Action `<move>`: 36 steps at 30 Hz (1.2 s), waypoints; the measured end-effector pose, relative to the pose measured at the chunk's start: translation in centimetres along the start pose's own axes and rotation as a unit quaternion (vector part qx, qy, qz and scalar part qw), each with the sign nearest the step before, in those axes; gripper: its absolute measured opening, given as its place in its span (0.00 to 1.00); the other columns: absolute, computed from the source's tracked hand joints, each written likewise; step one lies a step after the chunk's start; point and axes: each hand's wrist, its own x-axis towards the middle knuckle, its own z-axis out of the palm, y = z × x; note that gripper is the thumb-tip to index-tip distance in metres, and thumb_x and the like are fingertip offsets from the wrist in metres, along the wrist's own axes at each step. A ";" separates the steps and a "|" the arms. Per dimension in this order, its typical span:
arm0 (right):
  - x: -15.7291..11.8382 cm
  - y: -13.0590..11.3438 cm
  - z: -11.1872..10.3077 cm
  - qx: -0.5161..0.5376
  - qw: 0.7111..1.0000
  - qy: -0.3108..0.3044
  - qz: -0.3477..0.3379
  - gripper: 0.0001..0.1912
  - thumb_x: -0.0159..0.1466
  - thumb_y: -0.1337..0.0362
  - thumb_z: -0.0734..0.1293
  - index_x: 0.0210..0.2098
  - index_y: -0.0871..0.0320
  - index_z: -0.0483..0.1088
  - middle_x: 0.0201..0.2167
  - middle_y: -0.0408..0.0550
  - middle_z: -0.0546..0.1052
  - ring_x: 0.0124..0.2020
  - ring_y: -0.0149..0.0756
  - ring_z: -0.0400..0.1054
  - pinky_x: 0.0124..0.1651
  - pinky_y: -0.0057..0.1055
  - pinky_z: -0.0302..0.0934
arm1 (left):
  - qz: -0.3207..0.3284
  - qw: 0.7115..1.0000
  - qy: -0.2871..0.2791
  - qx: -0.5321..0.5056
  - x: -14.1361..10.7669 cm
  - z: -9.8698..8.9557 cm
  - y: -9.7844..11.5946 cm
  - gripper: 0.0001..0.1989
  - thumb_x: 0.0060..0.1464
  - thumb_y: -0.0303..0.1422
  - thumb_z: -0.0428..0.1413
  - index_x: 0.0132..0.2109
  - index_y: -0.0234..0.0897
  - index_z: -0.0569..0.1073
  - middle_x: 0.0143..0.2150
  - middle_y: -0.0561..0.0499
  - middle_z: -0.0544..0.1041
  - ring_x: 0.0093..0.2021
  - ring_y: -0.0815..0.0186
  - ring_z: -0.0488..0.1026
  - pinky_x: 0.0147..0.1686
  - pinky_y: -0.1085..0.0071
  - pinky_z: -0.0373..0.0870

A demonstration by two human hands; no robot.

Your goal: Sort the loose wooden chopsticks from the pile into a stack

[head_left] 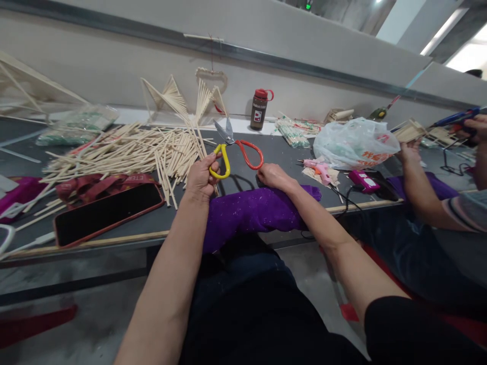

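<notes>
A pair of scissors [228, 139] with its blades spread points away from me. My left hand [203, 177] is closed around the yellow handle [227, 163]; a thin wooden stick shows just below that hand. The red handle [251, 156] ends right at my right hand [277, 176], which is curled closed with its fingertips hidden. Whether those fingers grip the handle or something small, I cannot make out. Purple cloth [254, 213] lies rolled along the table edge under both wrists. A large heap of wooden sticks [133, 152] spreads left of the scissors.
A phone [110, 215] and red ribbon [106, 187] lie at left. Stick models [171, 96] and a bottle [258, 110] stand by the wall. At right are a pink glue gun [318, 171], a plastic bag [353, 144] and a co-worker's hand [411, 152] holding a stick model.
</notes>
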 end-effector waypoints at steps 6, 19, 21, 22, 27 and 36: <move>0.1 2.6 0.7 0.184 0.981 0.069 0.000 0.09 0.60 0.66 0.59 0.32 0.61 0.70 0.28 0.46 0.75 0.28 0.30 0.64 0.31 0.25 0.51 | 0.005 1.000 0.009 -0.004 0.0 0.0 0.1 0.07 0.54 0.33 0.57 0.34 0.31 0.73 0.13 0.61 0.59 0.09 0.80 0.49 0.08 0.81 0.42; 0.3 2.7 0.2 0.146 0.989 0.015 0.008 0.13 0.62 0.69 0.59 0.38 0.63 0.76 0.35 0.50 0.79 0.33 0.33 0.69 0.35 0.25 0.54 | 0.000 1.000 0.007 0.004 0.0 0.1 0.0 0.08 0.55 0.32 0.56 0.36 0.30 0.73 0.13 0.62 0.60 0.09 0.80 0.48 0.09 0.80 0.42; 0.2 2.5 0.0 0.151 0.988 0.000 -0.010 0.14 0.63 0.68 0.60 0.40 0.62 0.76 0.38 0.50 0.79 0.37 0.34 0.70 0.37 0.25 0.55 | -0.002 1.000 0.009 0.006 0.0 0.0 0.0 0.08 0.54 0.33 0.56 0.36 0.30 0.73 0.13 0.62 0.60 0.09 0.80 0.48 0.09 0.80 0.42; 0.2 2.6 -0.1 0.153 0.988 -0.005 -0.019 0.13 0.63 0.67 0.60 0.40 0.61 0.76 0.39 0.50 0.79 0.37 0.34 0.70 0.38 0.25 0.55 | -0.003 1.000 0.009 0.005 0.0 0.0 0.0 0.08 0.54 0.33 0.56 0.36 0.30 0.73 0.13 0.62 0.60 0.09 0.80 0.48 0.09 0.80 0.42; 0.2 3.3 0.3 0.138 0.988 -0.003 -0.061 0.11 0.58 0.70 0.66 0.40 0.60 0.77 0.38 0.47 0.79 0.37 0.32 0.70 0.38 0.24 0.56 | -0.001 1.000 0.005 0.006 0.0 0.0 0.0 0.08 0.53 0.33 0.57 0.35 0.30 0.73 0.13 0.62 0.59 0.09 0.80 0.48 0.09 0.80 0.41; 0.5 1.7 -0.2 0.018 0.999 -0.017 -0.030 0.10 0.61 0.71 0.61 0.36 0.61 0.74 0.36 0.52 0.78 0.36 0.36 0.69 0.36 0.27 0.54 | 0.004 1.000 0.004 0.003 0.1 -0.1 -0.1 0.08 0.53 0.32 0.56 0.36 0.30 0.73 0.14 0.62 0.60 0.09 0.80 0.48 0.09 0.81 0.42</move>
